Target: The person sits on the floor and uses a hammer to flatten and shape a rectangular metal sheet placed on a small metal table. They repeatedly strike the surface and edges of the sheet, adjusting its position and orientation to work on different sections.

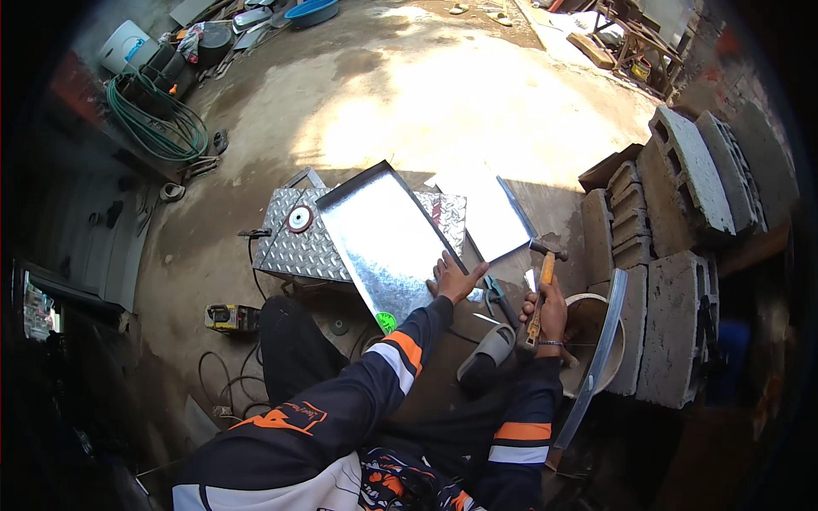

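A shallow sheet-metal tray (375, 226) with dark folded edges lies slanted across a low diamond-plate stand (281, 226). My left hand (456, 279) rests on the tray's right edge, fingers spread and thumb pointing outward. To the right, my right hand (554, 313) is closed round the wooden handle of a hammer (546, 277), its head upward and apart from the tray. Between my hands lies a tool with green handles (493, 292), partly hidden. Beyond it sits another bright metal sheet (490, 221). A round abrasive disc (299, 219) rests on the stand's left part.
Concrete blocks (686, 170) are stacked at right, beside a round bucket (613, 349) and a curved metal strip (594, 366). A slipper (488, 353) shows near my legs. A yellow-black device (232, 318) and cables lie left; a coiled green hose (158, 123) is farther off.
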Available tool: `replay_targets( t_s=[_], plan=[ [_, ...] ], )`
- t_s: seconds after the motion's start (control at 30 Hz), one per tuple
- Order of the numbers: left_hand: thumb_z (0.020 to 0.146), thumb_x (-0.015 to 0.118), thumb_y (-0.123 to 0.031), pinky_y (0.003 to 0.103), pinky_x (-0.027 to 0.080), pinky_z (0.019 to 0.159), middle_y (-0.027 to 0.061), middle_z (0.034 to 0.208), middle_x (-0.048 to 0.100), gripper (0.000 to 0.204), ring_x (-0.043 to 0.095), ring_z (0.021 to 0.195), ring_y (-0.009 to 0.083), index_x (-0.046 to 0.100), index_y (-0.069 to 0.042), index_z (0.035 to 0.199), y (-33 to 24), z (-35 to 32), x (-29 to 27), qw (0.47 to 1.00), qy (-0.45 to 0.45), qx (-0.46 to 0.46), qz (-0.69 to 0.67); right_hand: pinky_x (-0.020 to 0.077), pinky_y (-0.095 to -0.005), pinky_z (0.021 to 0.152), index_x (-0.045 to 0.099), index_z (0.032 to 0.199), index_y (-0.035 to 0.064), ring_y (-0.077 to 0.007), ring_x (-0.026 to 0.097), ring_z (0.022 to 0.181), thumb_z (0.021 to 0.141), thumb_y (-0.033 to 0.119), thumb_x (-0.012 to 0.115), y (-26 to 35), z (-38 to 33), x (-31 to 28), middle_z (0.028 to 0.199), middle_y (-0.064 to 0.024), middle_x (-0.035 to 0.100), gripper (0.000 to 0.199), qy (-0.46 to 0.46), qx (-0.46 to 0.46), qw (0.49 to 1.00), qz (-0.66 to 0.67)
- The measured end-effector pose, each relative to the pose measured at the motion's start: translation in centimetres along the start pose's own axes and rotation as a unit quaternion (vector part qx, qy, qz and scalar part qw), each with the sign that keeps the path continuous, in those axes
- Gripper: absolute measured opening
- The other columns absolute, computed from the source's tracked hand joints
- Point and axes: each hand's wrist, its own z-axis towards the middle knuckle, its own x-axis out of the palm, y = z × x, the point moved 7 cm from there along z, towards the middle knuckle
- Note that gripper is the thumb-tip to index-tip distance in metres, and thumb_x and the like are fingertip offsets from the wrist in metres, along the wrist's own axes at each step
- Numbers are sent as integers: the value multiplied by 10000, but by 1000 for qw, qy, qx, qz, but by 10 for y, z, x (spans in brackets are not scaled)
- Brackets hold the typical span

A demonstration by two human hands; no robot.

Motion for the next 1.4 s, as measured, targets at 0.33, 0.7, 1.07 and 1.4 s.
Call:
replay_targets(
  t_s=[0.33,0.7,1.07,1.4],
  plan=[
    [799,644,-226,744,57,1140,157,1544,392,914,273,1484,313,195,-59,1578,11,-2,14,991,-124,5,-53,448,-318,364,468,1274,156,-152,525,461,996,168,483,6,3,-1,686,-37,515,279,-6,-14,999,50],
    [760,655,-215,761,78,1125,226,1565,390,976,265,1505,394,179,-140,1608,97,-50,-19,993,19,116,17,440,-301,359,362,1523,132,-128,500,431,966,91,475,-2,-21,33,639,-28,504,569,11,-76,987,-144],
    [732,762,-666,750,241,1088,229,1654,79,1116,87,1491,531,192,-264,1604,102,12,-109,953,68,103,278,508,-563,657,374,1533,127,-490,638,680,912,202,543,-20,-27,89,731,-302,632,648,25,-337,772,-538],
    [560,919,-606,886,156,982,211,1591,-353,1479,-267,1427,576,-133,-404,1579,120,22,-114,933,160,-24,323,510,-526,650,366,1547,160,-456,663,711,918,157,589,-82,-51,134,732,-282,637,667,126,-312,771,-541]
  ],
)
